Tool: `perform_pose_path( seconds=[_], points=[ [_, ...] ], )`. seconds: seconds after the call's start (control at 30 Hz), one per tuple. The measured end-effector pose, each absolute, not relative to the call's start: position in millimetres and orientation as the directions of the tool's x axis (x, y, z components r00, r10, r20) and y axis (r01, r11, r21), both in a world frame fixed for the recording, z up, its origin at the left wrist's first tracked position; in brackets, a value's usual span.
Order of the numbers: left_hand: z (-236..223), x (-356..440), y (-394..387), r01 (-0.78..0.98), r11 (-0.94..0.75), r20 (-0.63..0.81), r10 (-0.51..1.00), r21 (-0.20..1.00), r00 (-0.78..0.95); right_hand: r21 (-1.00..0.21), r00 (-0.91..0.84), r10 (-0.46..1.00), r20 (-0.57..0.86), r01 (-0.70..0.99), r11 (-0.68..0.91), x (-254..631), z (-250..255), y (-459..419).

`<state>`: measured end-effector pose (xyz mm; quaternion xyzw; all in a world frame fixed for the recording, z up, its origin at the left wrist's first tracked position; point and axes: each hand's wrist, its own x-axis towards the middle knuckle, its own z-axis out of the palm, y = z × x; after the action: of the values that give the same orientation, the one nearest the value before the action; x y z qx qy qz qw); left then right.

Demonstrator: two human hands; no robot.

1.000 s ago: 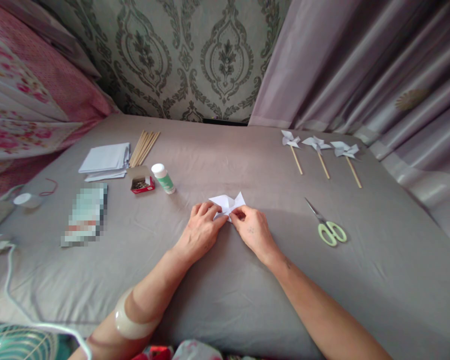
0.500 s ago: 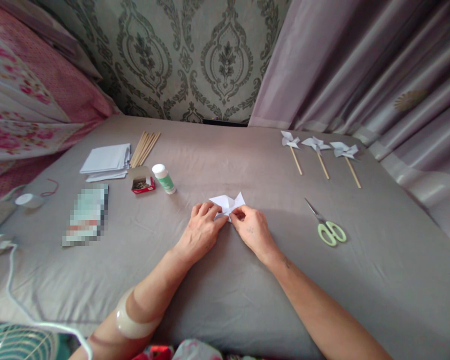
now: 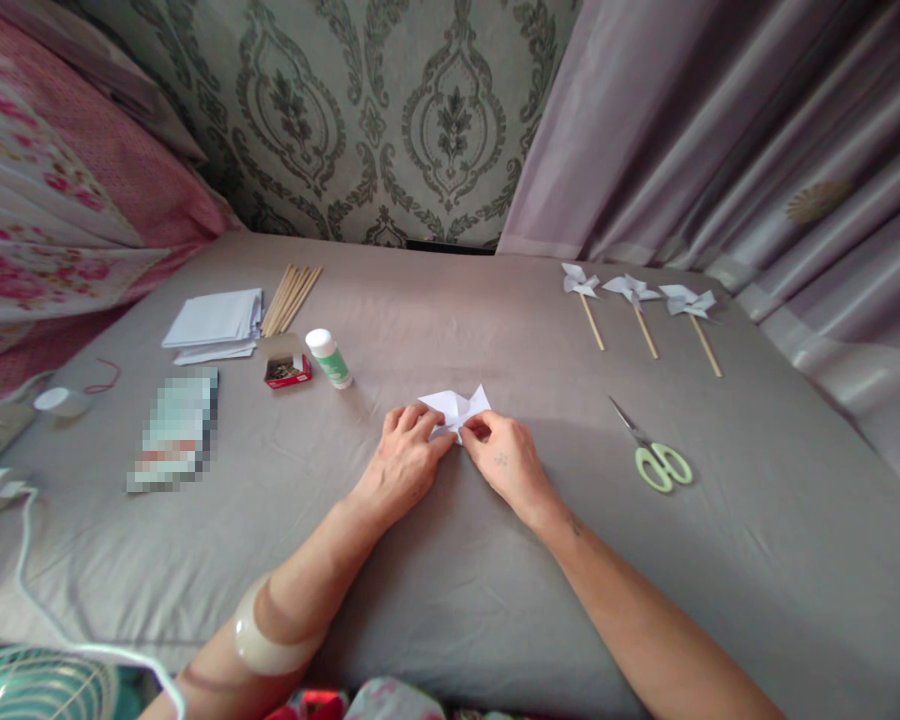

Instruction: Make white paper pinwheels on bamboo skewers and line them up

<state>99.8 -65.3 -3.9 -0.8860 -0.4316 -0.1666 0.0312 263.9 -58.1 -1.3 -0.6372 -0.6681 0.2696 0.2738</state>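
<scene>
A white folded paper (image 3: pixel 457 405), shaped with pointed blades like a pinwheel, is set low in the middle of the grey sheet (image 3: pixel 450 325). Its left part is gripped under the bent fingers and thumb of the left hand (image 3: pixel 401 455), while its near right part is pinched by the right hand (image 3: pixel 504 458); the hands are brought close together, and the exact contact is partly hidden by the fingers. The step in hand is judged to be the folding or pressing of the paper at its centre, and light, even pressure seems called for so that the blades are not creased or crushed. To the right, the green-handled scissors (image 3: pixel 648 443) are laid with the tips pointed away, and beyond them three paper pinwheels (image 3: pixel 633 290) on sticks are lined up. To the left are placed a white-capped bottle (image 3: pixel 330 360), a small open red box (image 3: pixel 288 378) of metal bits, a bundle of wooden sticks (image 3: pixel 292 298), folded white sheets (image 3: pixel 214 318) and a blurred packet (image 3: pixel 174 425). The surface is backed by a patterned wall (image 3: pixel 371 120) and flanked by a mauve curtain (image 3: pixel 607 150) and pink floral fabric (image 3: pixel 30 230).
</scene>
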Motion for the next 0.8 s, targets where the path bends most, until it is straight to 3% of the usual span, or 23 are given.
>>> perform_pose_path(
  seconds=[0.17, 0.3, 0.57, 0.8],
  points=[
    [-3.8, 101.3, -66.0, 0.782, -0.619, 0.340, 0.752, 0.074, 0.564, -0.737, 0.000, 0.987, 0.160, 0.665, 0.120, 273.1, -2.9, -58.2],
    [-3.6, 102.5, -67.0, 0.788, -0.612, 0.356, 0.752, 0.065, 0.555, -0.634, -0.091, 0.950, 0.298, 0.725, 0.268, 278.5, -4.2, -60.2],
    [-3.2, 103.3, -67.5, 0.792, -0.604, 0.341, 0.765, 0.087, 0.546, -0.453, -0.235, 0.924, 0.301, 0.817, 0.355, 275.7, -5.0, -63.2],
    [-1.3, 104.0, -67.9, 0.797, -0.595, 0.320, 0.779, 0.104, 0.540, -0.429, -0.241, 0.920, 0.308, 0.828, 0.360, 273.6, -6.4, -61.6]
  ],
)
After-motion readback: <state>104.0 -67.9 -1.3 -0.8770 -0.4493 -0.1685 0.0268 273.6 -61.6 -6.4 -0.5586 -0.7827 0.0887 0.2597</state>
